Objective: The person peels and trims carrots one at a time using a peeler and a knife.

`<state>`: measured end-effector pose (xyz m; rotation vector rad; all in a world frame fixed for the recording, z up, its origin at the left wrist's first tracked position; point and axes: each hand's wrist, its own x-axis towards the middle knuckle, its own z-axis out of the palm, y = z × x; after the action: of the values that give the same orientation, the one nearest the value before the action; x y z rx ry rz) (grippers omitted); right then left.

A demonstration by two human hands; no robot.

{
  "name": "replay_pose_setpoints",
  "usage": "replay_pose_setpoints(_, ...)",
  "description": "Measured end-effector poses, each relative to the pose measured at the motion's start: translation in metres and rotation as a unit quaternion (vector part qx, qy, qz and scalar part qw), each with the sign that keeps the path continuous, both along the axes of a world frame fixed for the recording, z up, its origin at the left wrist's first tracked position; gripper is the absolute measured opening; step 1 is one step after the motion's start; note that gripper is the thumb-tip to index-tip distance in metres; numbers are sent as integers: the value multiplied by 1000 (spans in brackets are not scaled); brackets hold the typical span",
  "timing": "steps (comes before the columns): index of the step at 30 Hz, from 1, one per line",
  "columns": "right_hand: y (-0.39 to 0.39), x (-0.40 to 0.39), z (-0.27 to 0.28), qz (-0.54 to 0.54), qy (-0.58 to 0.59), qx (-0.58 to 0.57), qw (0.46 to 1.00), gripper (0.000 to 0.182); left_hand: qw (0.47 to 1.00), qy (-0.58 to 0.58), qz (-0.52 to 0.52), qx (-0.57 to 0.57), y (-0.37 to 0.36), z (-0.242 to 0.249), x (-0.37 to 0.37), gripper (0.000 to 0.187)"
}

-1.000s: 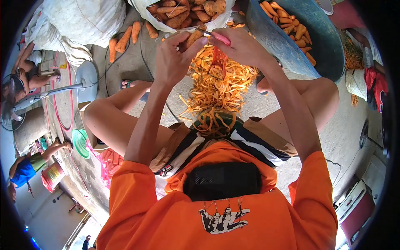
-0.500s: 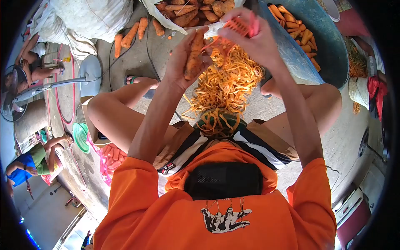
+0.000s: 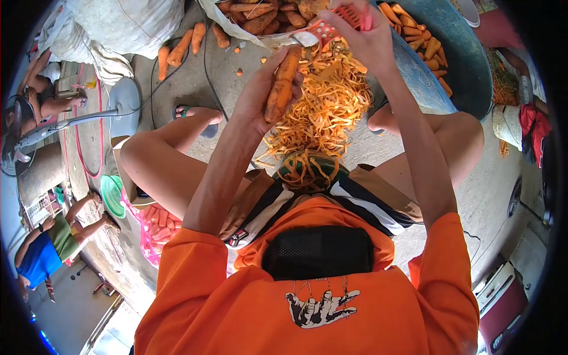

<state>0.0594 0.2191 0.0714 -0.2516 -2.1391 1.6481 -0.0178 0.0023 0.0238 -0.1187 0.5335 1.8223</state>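
A carrot (image 3: 283, 86) stands nearly upright in my left hand (image 3: 257, 89), whose fingers wrap round it. Much of its surface is bright orange and smooth, with brown skin towards the lower end. My right hand (image 3: 371, 50) grips an orange-red peeler (image 3: 349, 16) with holes along its body, up and to the right of the carrot and apart from it. Below both hands lies a heap of carrot peelings (image 3: 322, 112) on the floor. Between my legs, more peelings drape over a dark green rounded object (image 3: 337, 170).
An open white sack (image 3: 269, 41) of unpeeled carrots is ahead; several loose carrots (image 3: 180, 48) lie to its left. On the right stands a blue tub (image 3: 414, 77) holding peeled carrots. A standing fan (image 3: 71, 121), pink bag (image 3: 155, 228) and other people are leftward.
My left hand has come slightly down with the carrot, which now shows more bare orange. The peeler has moved a little up, and the strip hanging near it is gone.
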Motion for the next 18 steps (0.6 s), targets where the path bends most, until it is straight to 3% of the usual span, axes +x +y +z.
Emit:
replay_pose_setpoints(2,-8,-11,-4,7,133,-3,991,33,997,37,36,-52,4,13,3,33)
replay_pose_setpoints(4,-29,1,-4,43,87,24,995,32,991,58,23,-115,0,19,-2,32)
replay_pose_setpoints(6,-44,2,-1,106,225,253,935,30,981,79,4,-178,1,27,-2,32)
replay_pose_setpoints(7,-41,8,3,102,131,154,974,28,985,81,26,-148,4,32,4,31)
replay_pose_setpoints(9,-10,1,-17,48,130,122,983,27,989,78,43,-117,1,25,8,30)
replay_pose_setpoints(11,15,-16,-23,-51,141,67,986,27,1000,-1,-7,17,-7,8,-4,35)
replay_pose_setpoints(12,9,-13,-24,-50,144,68,986,27,1000,2,-7,19,-7,6,-7,35)
replay_pose_setpoints(14,-40,5,0,53,139,73,986,24,999,35,-1,-6,-6,16,-8,32)
replay_pose_setpoints(15,-51,9,4,112,167,134,970,23,999,36,-2,-5,-3,20,-5,32)
replay_pose_setpoints(17,-39,1,-5,78,136,88,984,23,989,69,53,-121,-2,24,7,31)
replay_pose_setpoints(18,-28,-3,-13,41,102,42,993,23,989,65,50,-125,-7,18,7,31)
